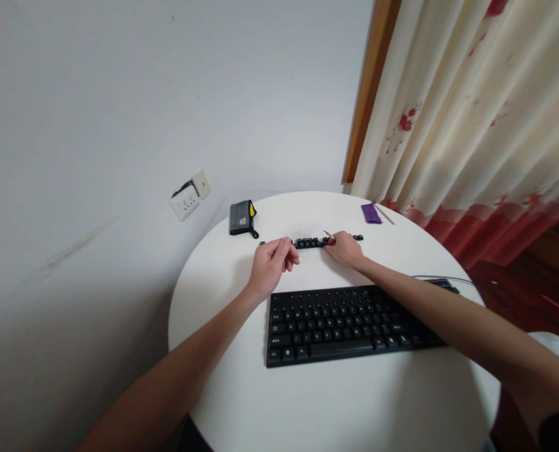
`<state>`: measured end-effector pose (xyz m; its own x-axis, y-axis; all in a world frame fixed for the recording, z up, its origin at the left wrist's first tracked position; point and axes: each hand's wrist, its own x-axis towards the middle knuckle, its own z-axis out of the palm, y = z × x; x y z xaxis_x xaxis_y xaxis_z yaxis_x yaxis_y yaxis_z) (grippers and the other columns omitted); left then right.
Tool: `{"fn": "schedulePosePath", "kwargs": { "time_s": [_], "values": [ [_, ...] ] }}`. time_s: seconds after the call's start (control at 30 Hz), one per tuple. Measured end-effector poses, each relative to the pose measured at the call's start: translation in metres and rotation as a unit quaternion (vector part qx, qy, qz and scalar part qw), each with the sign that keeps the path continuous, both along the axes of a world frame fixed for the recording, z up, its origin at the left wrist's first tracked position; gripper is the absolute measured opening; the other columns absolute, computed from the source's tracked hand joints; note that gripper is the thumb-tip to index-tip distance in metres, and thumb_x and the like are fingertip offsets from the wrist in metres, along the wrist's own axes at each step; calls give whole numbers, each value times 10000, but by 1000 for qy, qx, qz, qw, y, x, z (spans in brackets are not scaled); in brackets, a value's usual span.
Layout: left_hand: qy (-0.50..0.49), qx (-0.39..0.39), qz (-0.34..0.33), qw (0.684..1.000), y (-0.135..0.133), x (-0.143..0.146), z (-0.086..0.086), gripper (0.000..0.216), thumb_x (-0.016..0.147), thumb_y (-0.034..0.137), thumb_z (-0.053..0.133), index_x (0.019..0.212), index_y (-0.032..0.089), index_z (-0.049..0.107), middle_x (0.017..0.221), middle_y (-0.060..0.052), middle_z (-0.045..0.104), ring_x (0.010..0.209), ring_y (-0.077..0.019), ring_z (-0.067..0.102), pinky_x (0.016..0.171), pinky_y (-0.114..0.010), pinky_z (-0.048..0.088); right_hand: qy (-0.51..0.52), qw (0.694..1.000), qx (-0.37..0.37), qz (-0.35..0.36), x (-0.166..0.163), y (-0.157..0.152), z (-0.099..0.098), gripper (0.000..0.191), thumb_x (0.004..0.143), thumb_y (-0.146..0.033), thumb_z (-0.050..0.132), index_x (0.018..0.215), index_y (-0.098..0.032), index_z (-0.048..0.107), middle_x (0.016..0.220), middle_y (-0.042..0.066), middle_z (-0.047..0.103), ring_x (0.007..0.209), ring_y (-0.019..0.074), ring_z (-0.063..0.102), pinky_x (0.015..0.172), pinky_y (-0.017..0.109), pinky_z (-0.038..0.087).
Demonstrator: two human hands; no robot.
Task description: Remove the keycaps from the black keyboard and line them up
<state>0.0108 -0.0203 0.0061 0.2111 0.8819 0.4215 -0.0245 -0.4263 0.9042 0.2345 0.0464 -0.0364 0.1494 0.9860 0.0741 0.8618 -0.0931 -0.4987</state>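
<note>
Several loose black keycaps [308, 243] lie in a row across the far part of the white round table [317, 408]. At the left part of that row is my left hand [271, 262], thumb and fingers curled together; whatever is in them, if anything, cannot be made out. My right hand [345, 248] is closed on a thin pointed metal tool [328, 234], low over the row's right part, and it covers some keycaps. Between me and the row lies a black keyboard [326, 323], partly under my right forearm.
A dark zip pouch [240, 218] with a yellow bit showing stands at the far left edge. A purple cloth [370, 213] and a pale stick [385, 215] lie at the far right. The keyboard's cable [442, 277] runs right. Wall and curtain [449, 125] border the table.
</note>
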Motion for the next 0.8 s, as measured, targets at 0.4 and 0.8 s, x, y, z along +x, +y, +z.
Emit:
{"fn": "schedulePosePath", "kwargs": {
  "time_s": [0.4, 0.8],
  "values": [
    [-139, -1, 146, 979, 21, -15, 0, 432, 941, 451, 511, 626, 160, 555, 529, 11, 528, 417, -65, 415, 382, -192, 277, 229, 946, 228, 30, 47, -47, 80, 539, 984, -499, 367, 841, -119, 721, 759, 95, 689, 629, 160, 584, 587, 276, 429],
    [-123, -16, 127, 984, 15, -5, -3, 421, 929, 400, 532, 591, 152, 565, 514, 0, 526, 424, -68, 412, 394, -197, 271, 287, 942, 175, -10, 77, -148, 60, 538, 969, -576, 388, 723, -170, 640, 471, -25, 449, 435, 110, 391, 440, 244, 286]
  ]
}}
